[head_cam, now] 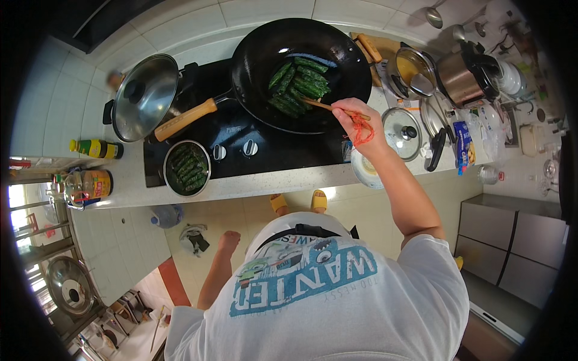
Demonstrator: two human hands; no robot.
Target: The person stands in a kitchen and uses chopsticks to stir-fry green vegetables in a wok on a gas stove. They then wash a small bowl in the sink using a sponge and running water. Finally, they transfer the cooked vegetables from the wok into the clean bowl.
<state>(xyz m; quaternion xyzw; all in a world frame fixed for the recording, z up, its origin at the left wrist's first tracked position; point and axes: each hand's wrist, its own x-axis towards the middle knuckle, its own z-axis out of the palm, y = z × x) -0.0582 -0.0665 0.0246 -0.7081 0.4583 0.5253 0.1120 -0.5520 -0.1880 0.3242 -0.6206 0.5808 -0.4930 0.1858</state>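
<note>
My right hand [359,126] holds wooden chopsticks [323,104], whose tips touch dark green stuffed peppers or similar rolls [309,81] in a large black wok [257,58]. A red cord hangs at the wrist. The wok has a wooden handle [187,118] and sits on a black glass cooktop [230,158]. My left hand [229,241] hangs low beside my body, fingers curled, with no object visible in it. A round metal bowl [209,173] at the cooktop's front left corner holds more green pieces.
A lidded pan [149,99] stands behind the left side. Bottles [97,149] line the left counter. On the right are a plate [368,173], a glass lid [397,140], a pot of yellowish liquid [410,65] and a pressure cooker [465,74]. A plastic jug [167,216] lies on the floor.
</note>
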